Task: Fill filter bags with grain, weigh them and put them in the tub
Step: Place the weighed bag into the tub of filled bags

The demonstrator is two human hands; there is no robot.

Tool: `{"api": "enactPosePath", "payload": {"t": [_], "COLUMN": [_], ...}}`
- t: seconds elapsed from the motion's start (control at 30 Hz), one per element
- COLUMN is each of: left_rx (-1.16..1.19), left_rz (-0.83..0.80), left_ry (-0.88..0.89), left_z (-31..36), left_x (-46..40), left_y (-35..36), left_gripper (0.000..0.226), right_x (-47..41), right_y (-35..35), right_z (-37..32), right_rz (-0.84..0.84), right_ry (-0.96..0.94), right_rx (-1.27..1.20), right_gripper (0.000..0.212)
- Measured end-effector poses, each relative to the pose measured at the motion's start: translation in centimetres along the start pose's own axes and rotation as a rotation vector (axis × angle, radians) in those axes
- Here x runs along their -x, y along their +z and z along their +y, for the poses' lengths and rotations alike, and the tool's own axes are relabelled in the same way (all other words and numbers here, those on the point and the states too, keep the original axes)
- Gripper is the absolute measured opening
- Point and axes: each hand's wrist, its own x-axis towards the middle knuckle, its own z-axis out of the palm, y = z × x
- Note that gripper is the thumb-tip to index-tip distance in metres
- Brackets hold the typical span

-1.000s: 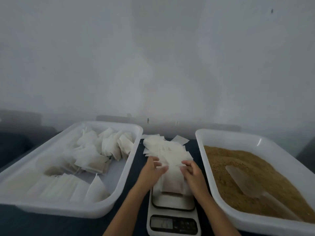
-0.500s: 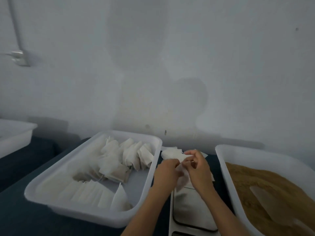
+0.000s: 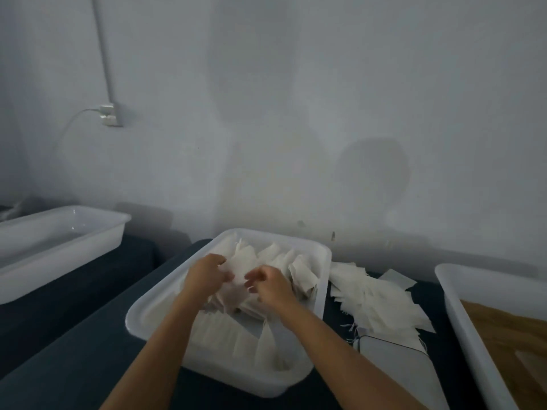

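Both my hands are over the white tub (image 3: 142, 315), which holds several filled filter bags (image 3: 275, 255). My left hand (image 3: 207, 276) and my right hand (image 3: 272, 287) have curled fingers and pinch a filter bag (image 3: 232, 297) between them, low over the pile. The picture is blurred there, so the bag's edges are unclear. A heap of empty filter bags (image 3: 376, 300) lies on the table right of the tub. The white scale (image 3: 393, 362) sits in front of that heap, partly covered by it. Brown grain (image 3: 503, 329) fills a second tub (image 3: 453, 294) at the far right.
Another white tub (image 3: 59, 232) stands at the far left, on a separate dark surface. A wall socket with a cable (image 3: 111, 115) hangs on the grey wall behind. Dark table (image 3: 88, 350) shows in front of and left of the bag tub.
Both hands have moved left, from above the scale to over the tub of filled bags, carrying the bag along. My view has swung left, bringing the far-left tub into sight.
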Motion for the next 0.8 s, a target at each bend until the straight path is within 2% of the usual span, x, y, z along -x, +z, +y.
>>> {"api": "enactPosePath", "payload": {"t": [0.1,0.23,0.33,0.47,0.57,0.7,0.8], "left_rx": [-0.159,-0.292,-0.377,-0.479,-0.516,-0.487,-0.317], "left_rz": [-0.085,-0.197,-0.199,-0.137,-0.033,0.164,0.280], "left_ry": [-0.039,-0.105,-0.124,-0.079,-0.048,0.019,0.092], "left_z": [-2.9,-5.1,-6.0,-6.0,-5.2,-3.7,-2.4], "left_x": [-1.2,-1.8,-2.0,-2.3,-2.0,-1.3,-0.6], "left_y": [0.2,0.6,0.9,1.2,1.2,0.5,0.2], "left_gripper": [0.034,0.030,0.025,0.024,0.027,0.032,0.023], "right_x": [-1.6,-2.7,-3.0,-3.0,-2.8,-1.8,-1.2], "right_y": [3.1,5.5,6.4,6.8,6.7,5.6,2.5], "right_z": [0.5,0.8,1.4,1.6,1.6,0.8,0.0], "right_rz": [-0.160,-0.315,-0.388,-0.467,-0.516,-0.445,-0.380], "right_ry": [0.062,0.161,0.138,0.102,0.051,0.051,0.043], "right_rx": [0.089,0.180,0.199,0.280,0.338,0.247,0.128], "right_gripper": [0.032,0.033,0.038,0.041,0.042,0.038,0.032]}}
